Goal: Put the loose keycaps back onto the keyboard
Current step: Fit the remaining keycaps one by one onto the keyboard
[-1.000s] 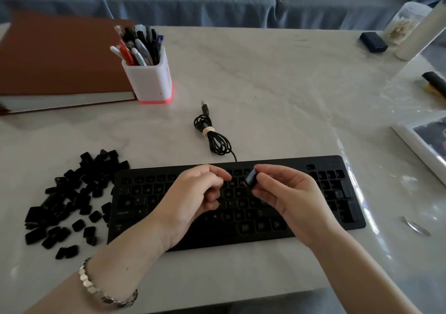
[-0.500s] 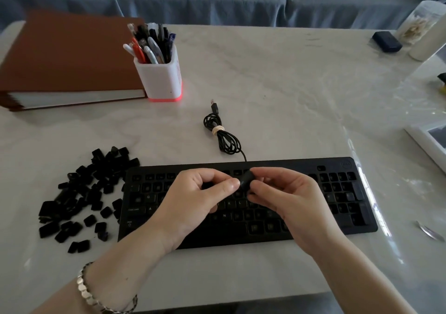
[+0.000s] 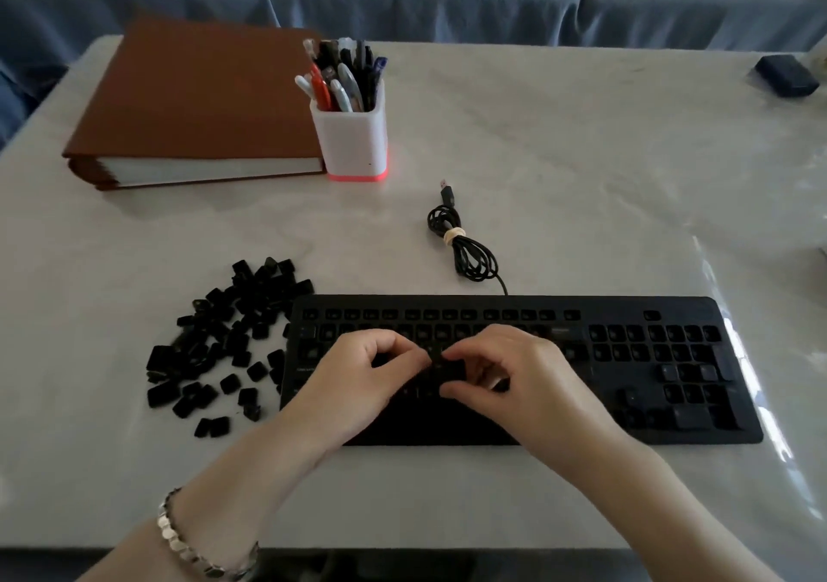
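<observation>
Right hand [image 3: 528, 384] pinches a keycap [image 3: 451, 364] low over the keyboard [image 3: 671, 358]. Left hand [image 3: 362, 380] curls beside it, its grip impossible to tell against the black keys.

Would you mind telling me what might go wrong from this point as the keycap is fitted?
The right hand pinches a keycap over the keyboard, and both hands cover the spot, so it may be pressed on crooked or onto the wrong place. The loose keycaps lie close to the left hand; its wrist could scatter them.
</observation>
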The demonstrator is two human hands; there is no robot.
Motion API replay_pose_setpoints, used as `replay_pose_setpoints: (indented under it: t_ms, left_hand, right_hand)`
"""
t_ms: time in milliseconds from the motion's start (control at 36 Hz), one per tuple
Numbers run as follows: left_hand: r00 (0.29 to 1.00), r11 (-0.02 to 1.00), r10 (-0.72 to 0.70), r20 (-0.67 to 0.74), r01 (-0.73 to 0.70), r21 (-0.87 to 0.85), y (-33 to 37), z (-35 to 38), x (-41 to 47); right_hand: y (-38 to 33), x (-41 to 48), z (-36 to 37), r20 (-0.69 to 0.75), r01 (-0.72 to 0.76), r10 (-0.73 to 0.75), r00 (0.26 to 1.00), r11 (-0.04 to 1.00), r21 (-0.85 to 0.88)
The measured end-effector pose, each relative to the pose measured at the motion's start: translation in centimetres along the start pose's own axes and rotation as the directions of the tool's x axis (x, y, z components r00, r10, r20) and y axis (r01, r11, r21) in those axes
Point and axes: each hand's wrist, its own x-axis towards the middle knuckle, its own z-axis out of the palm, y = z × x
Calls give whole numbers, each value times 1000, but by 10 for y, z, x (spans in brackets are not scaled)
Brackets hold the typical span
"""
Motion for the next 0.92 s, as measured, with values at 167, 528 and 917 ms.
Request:
replay_pose_setpoints:
  t_ms: [167,528,917]
  left_hand:
    - [924,974,68,-376,20,226,-46,-50,-15]
    - [945,965,13,-327,73,251,-91,-84,-34]
    - [974,963,-82,-210,132,237,-91,-83,-34]
  right_hand:
    - [-8,3,42,33,18,-18,999,1000,18]
    - [-23,16,126,-81,201,-210,974,973,-113]
    - [-13,16,140,-158,233,-258,953,959,-162]
